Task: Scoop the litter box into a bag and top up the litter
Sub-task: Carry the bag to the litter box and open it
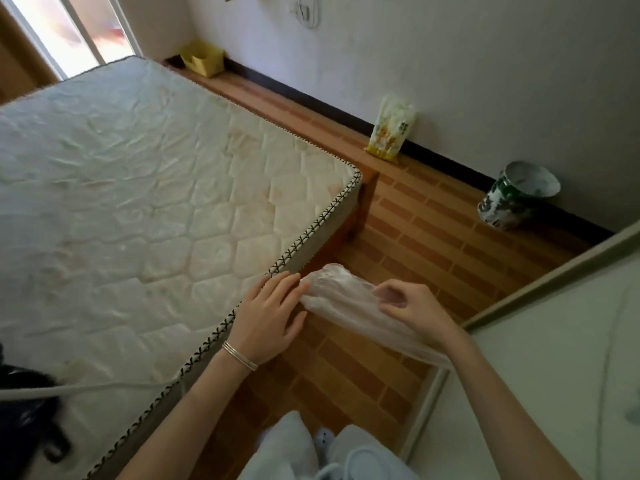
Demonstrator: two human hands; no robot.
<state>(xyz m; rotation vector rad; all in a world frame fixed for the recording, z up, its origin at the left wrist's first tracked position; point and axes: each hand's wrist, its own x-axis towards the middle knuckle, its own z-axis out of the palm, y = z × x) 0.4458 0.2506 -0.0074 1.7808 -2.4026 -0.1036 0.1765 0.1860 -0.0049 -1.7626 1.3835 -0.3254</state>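
A thin clear plastic bag is stretched out between my hands above the wooden floor, beside the mattress corner. My right hand pinches the bag near its middle, and the bag's tail runs back under my right forearm. My left hand has its fingers straight and touches the bag's crumpled far end. A yellow-and-white litter bag stands upright against the far wall. No litter box or scoop is in view.
A bare quilted mattress on a wooden frame fills the left. A green-and-white patterned bin stands by the wall at right. A yellow box sits in the far corner. A white door or cabinet panel is at right.
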